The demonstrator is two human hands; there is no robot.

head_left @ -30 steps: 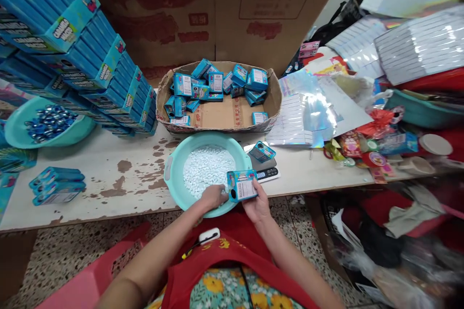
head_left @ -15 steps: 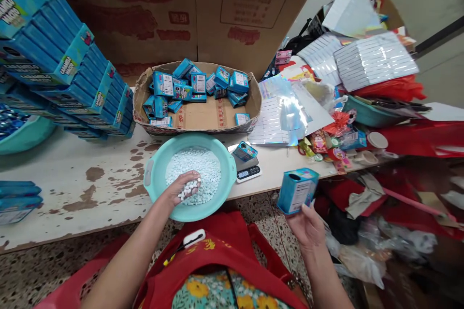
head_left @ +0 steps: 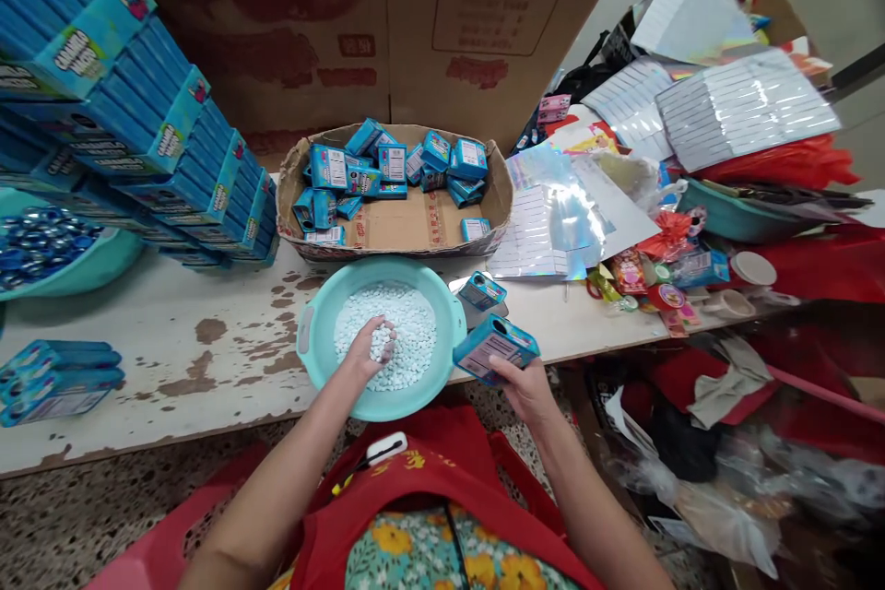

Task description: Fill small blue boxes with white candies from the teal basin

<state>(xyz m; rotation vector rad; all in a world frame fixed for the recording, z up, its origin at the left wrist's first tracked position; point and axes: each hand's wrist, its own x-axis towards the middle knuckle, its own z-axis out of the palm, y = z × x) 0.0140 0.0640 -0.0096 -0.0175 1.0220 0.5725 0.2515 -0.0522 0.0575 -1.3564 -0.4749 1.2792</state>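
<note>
My left hand [head_left: 370, 348] is in the turquoise basin [head_left: 309, 332], its fingers curled round some of the small white candies [head_left: 407, 336] that cover the bottom. In my right hand [head_left: 524, 385] is a small blue candy box [head_left: 494, 350], tilted, with a dark hole in its top and a white label facing me. The held box is beside the basin's right rim. Behind it, another blue box [head_left: 482, 291] lies on a small scale [head_left: 499, 312], whose display is hidden by the held box.
Behind the basin, a cut-down carton [head_left: 394, 238] holds several blue boxes. Stacked display boxes [head_left: 166, 143] rise at left, near a basin of shiny blue wrapped pieces [head_left: 41, 244]. More blue boxes [head_left: 62, 378] lie front left. Sticker sheets [head_left: 532, 230] and clutter fill the right.
My right hand has brought the blue box left, from over the table's front edge to beside the basin, tipping it. My left hand stays among the candies, slightly raised.
</note>
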